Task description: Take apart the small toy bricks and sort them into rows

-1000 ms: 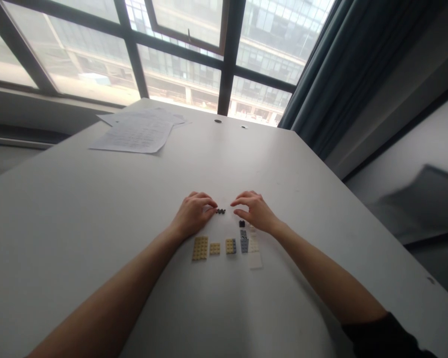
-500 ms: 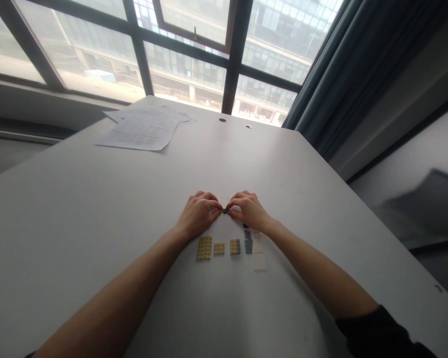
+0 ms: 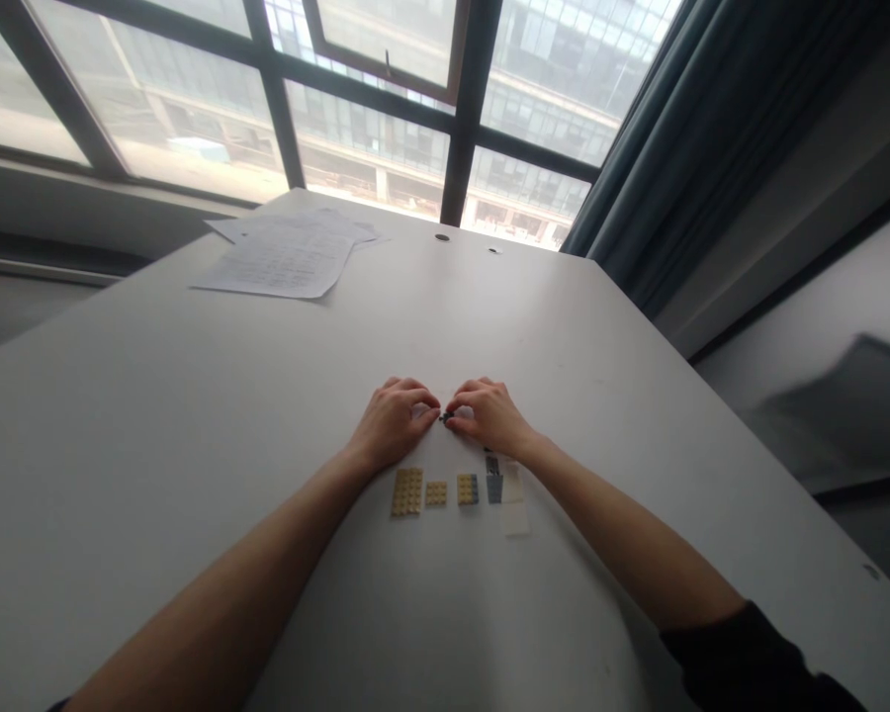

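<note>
Between my fingertips, a little above the table, is a small dark grey toy building brick [image 3: 446, 418]. My right hand [image 3: 491, 417] pinches it from the right with thumb and forefinger. My left hand [image 3: 395, 423] is closed in a pinch at the brick's left side; what its fingertips hold, if anything, is too small to make out. Nearer to me lie a large tan studded plate [image 3: 407, 492], a smaller tan plate [image 3: 436, 493], a tan and grey block [image 3: 467, 489] and a grey studded piece [image 3: 494, 489].
Pale flat pieces [image 3: 515, 519] lie beside the grey piece, close to my right forearm. Printed papers [image 3: 282, 259] overlap at the far left of the white table [image 3: 193, 415]. Windows stand beyond the far edge, with a dark curtain [image 3: 630, 188] at the right.
My left fingertips have come slightly away from the dark brick, which now sits more in my right fingers and looks turned. The pieces on the table stay in place.
</note>
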A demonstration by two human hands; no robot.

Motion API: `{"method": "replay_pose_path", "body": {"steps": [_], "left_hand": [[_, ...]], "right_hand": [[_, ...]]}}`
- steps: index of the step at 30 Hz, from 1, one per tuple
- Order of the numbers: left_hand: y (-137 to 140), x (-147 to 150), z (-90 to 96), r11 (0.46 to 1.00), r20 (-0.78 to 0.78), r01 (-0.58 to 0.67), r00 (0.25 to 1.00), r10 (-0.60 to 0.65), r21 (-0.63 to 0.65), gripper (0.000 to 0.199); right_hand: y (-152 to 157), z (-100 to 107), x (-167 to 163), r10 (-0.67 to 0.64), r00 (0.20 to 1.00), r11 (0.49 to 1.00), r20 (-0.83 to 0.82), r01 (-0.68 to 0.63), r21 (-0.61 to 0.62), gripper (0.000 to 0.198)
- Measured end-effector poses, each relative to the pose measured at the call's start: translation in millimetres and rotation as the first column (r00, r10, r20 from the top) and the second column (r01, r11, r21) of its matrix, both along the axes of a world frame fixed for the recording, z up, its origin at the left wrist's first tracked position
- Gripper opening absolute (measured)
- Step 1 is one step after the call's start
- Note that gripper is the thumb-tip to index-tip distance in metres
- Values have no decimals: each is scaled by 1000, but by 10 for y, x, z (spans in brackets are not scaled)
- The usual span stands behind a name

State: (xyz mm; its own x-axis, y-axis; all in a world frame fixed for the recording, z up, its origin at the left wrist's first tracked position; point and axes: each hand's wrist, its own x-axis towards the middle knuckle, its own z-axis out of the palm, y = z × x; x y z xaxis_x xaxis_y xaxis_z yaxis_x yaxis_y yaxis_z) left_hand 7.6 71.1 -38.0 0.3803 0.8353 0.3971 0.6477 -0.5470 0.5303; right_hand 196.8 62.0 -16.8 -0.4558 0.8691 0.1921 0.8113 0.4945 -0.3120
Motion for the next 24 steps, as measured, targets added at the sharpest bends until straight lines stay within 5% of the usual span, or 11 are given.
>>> {"method": "replay_pose_path", "body": {"steps": [7,13,24], "left_hand": [[-13,-6,12,1000,-19,6,1000,-6,-2,19],[-5,5,10,1000,-31,4,1000,-4,-11,19],[-5,1,9,1000,-42,9,999,-8,5,19]], "right_hand": [[47,-27,117,22,1000,999,18,-23,38,8],[126,-20,475,-88,996,996,-7,88,11,7],[-143,42,562,-29,999,999,-15,29,-28,6]]}}
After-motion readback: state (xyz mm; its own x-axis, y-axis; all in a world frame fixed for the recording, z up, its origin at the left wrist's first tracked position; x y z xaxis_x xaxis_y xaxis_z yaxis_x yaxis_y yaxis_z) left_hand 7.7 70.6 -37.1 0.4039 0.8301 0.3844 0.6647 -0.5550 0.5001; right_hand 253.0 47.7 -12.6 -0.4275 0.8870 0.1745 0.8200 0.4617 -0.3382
